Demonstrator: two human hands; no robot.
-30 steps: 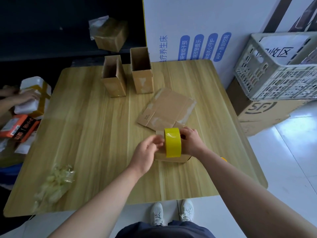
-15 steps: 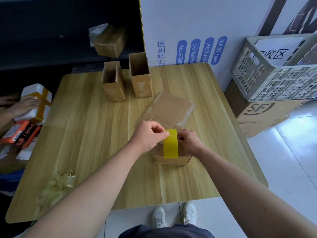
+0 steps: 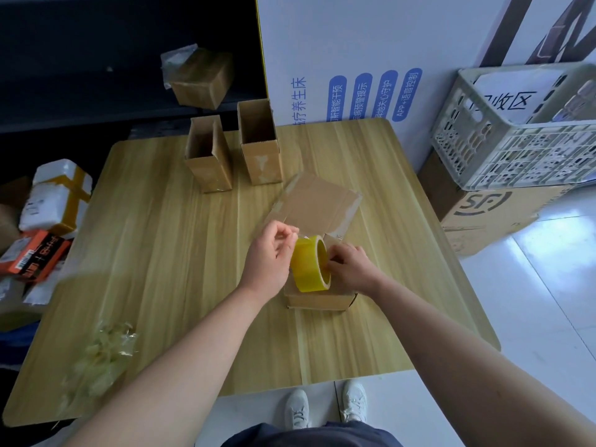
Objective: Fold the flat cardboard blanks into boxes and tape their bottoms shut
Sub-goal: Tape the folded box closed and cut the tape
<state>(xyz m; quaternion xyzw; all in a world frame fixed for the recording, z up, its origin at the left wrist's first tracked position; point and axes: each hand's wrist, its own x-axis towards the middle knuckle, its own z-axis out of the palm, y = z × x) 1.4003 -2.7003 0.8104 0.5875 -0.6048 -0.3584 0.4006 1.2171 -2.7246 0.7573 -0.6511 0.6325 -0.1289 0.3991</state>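
A folded cardboard box [image 3: 317, 300] lies on the wooden table [image 3: 161, 253] in front of me. Over it I hold a yellow tape roll [image 3: 309, 269]. My right hand [image 3: 350, 266] grips the roll at its right side. My left hand [image 3: 269, 253] pinches the loose clear tape end at the roll's upper left. A flat cardboard blank [image 3: 317, 203] lies just beyond the box. Two upright open boxes [image 3: 208, 156] [image 3: 259, 143] stand at the back of the table.
A crumpled heap of clear tape scraps [image 3: 100, 356] lies at the table's front left. Parcels [image 3: 54, 198] pile up off the left edge. A white plastic crate [image 3: 522, 130] sits on a large carton [image 3: 493, 214] to the right. Another box [image 3: 201, 77] rests on the dark shelf behind.
The roll has turned so that its hole faces up and right. My left hand has shifted from the roll's front to its upper left, pinching the tape end.
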